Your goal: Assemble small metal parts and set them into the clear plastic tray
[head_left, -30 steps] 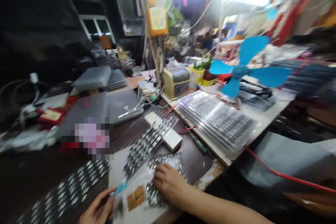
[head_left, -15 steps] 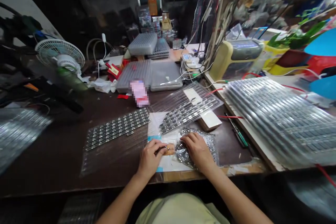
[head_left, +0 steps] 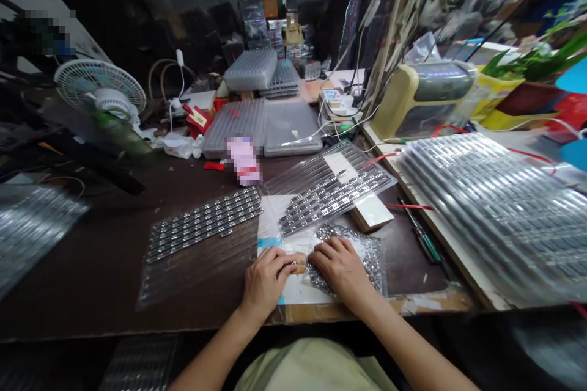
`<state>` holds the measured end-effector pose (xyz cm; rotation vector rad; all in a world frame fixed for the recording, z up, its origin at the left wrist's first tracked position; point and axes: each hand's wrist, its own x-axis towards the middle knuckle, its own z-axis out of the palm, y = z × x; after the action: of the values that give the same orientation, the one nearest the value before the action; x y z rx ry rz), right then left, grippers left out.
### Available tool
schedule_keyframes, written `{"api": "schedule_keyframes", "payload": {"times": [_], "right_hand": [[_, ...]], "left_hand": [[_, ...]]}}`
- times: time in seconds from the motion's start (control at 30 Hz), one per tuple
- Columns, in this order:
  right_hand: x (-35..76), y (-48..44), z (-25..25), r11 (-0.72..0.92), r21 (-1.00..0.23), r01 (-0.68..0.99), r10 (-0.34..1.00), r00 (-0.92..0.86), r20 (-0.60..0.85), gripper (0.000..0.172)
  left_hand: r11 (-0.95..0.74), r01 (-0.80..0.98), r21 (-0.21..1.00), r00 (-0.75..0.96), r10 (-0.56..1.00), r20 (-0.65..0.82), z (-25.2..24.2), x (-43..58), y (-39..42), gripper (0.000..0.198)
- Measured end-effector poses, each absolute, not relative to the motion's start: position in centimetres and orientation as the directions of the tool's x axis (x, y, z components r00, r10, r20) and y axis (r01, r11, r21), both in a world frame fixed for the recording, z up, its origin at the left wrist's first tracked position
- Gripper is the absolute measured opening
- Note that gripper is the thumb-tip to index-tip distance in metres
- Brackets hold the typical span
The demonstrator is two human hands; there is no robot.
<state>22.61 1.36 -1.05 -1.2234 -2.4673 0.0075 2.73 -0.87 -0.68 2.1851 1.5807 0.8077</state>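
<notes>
My left hand [head_left: 267, 278] sits on a white sheet [head_left: 279, 220] and pinches a small tan piece [head_left: 299, 264] at its fingertips. Right beside it, my right hand [head_left: 337, 269] rests on a heap of crinkled silver foil-like material [head_left: 369, 259], which hides part of that heap. A clear plastic sheet carrying rows of small metal parts [head_left: 332, 198] lies just above both hands. Further left, another strip of metal parts [head_left: 204, 223] lies on clear plastic.
A stack of clear trays of metal parts [head_left: 486, 214] fills the right. A green-handled screwdriver [head_left: 424, 241] lies next to it. A beige machine [head_left: 422, 98], a white desk fan [head_left: 101, 88], grey trays [head_left: 250, 70] and cables crowd the back of the dark bench [head_left: 77, 256].
The view has swung left and levelled since a second ago. My hands have come together over the white sheet, and my left hand now sits against the tan piece.
</notes>
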Motion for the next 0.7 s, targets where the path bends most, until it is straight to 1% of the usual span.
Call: {"api": "schedule_keyframes", "payload": {"times": [0.03, 0.07, 0.13, 0.17, 0.23, 0.33, 0.4, 0.47, 0.5, 0.57, 0.7], "right_hand": [[22.6, 1.3, -1.1, 0.616, -0.160, 0.771, 0.768, -0.543, 0.339, 0.002], [22.6, 1.3, -1.1, 0.613, -0.150, 0.776, 0.767, -0.539, 0.348, 0.003], [22.8, 1.3, -1.1, 0.608, -0.152, 0.779, 0.764, -0.522, 0.378, 0.008], [22.9, 1.3, -1.1, 0.603, -0.171, 0.780, 0.767, -0.506, 0.394, 0.010], [23.2, 1.3, -0.9, 0.577, -0.254, 0.776, 0.787, -0.445, 0.427, 0.014], [23.2, 1.0, -0.5, 0.522, -0.448, 0.726, 0.831, -0.316, 0.457, 0.018], [22.6, 0.6, -0.3, 0.506, -0.551, 0.664, 0.853, -0.291, 0.433, 0.021], [21.5, 0.3, -0.2, 0.479, -0.604, 0.637, 0.876, -0.300, 0.378, 0.018], [20.8, 0.2, -0.2, 0.463, -0.606, 0.646, 0.885, -0.305, 0.350, 0.015], [19.6, 0.1, -0.4, 0.439, -0.574, 0.691, 0.897, -0.301, 0.323, 0.009], [17.9, 0.3, -0.8, 0.451, -0.500, 0.739, 0.885, -0.298, 0.358, 0.007]], "left_hand": [[-0.331, 0.755, 0.565, 0.224, 0.941, 0.252, -0.7, 2.8, -0.9, 0.014], [-0.328, 0.754, 0.569, 0.222, 0.943, 0.249, -0.7, 2.9, -0.9, 0.014], [-0.319, 0.739, 0.594, 0.213, 0.946, 0.244, -0.7, 3.0, -0.9, 0.013], [-0.310, 0.716, 0.625, 0.195, 0.949, 0.247, -0.8, 2.9, -0.9, 0.013], [-0.278, 0.639, 0.717, 0.118, 0.957, 0.266, -1.0, 2.4, -0.6, 0.012], [-0.216, 0.512, 0.832, -0.058, 0.957, 0.284, -1.3, 1.4, -0.1, 0.013], [-0.191, 0.466, 0.864, -0.123, 0.953, 0.278, -1.5, 0.9, 0.1, 0.015], [-0.181, 0.443, 0.878, -0.137, 0.954, 0.265, -1.5, 0.7, 0.1, 0.016], [-0.179, 0.439, 0.881, -0.133, 0.956, 0.261, -1.5, 0.7, 0.1, 0.016], [-0.180, 0.435, 0.882, -0.124, 0.959, 0.257, -1.4, 0.9, 0.0, 0.015], [-0.185, 0.430, 0.884, -0.106, 0.962, 0.252, -1.4, 1.1, 0.0, 0.015]]}}
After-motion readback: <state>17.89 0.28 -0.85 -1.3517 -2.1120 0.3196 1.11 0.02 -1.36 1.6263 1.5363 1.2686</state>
